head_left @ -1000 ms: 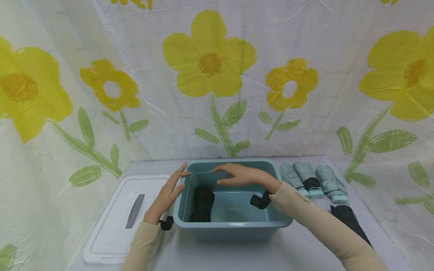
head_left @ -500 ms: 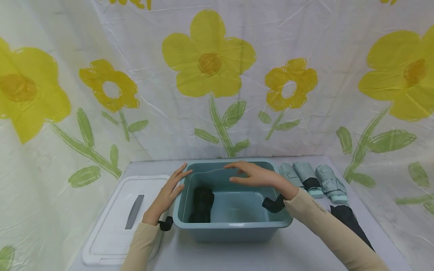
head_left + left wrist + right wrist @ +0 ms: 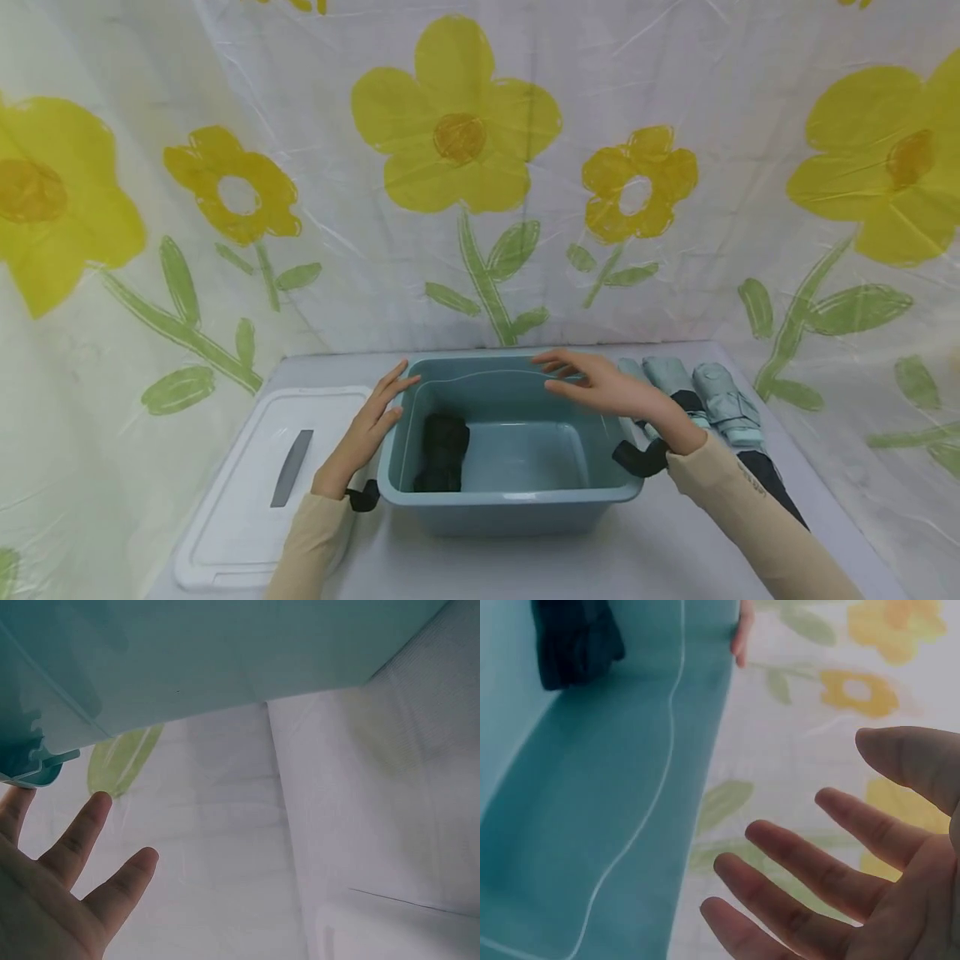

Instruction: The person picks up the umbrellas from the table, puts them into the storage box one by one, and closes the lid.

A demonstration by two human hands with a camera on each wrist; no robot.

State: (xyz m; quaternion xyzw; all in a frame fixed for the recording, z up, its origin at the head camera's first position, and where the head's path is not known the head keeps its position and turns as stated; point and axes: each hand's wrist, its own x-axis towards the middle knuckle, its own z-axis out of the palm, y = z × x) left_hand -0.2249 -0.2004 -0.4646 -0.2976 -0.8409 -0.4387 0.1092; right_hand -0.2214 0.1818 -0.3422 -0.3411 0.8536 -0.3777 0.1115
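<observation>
A blue-green plastic bin (image 3: 517, 498) stands in the middle of the table. Inside it, against the left wall, lies a dark folded bundle (image 3: 442, 452), perhaps a folded umbrella. At the bin's left rim my left hand (image 3: 366, 432) rests with its fingers straight; the left wrist view has its fingers (image 3: 79, 836) extended beside the rim. My right hand (image 3: 603, 387) hovers over the bin's far right corner, holding nothing. In the right wrist view its fingers (image 3: 802, 862) are spread and relaxed.
Right of the bin lie several folded light blue umbrellas (image 3: 726, 400), one row, partly behind the right arm. A black folded item (image 3: 776, 490) lies nearer. On the left is a white lid (image 3: 225, 508) with a grey handle (image 3: 291, 469). A flowered sheet (image 3: 330, 208) hangs behind.
My right hand has moved right, from above the bin's middle to its far right corner, toward the blue umbrellas. The left hand has stayed on the left rim.
</observation>
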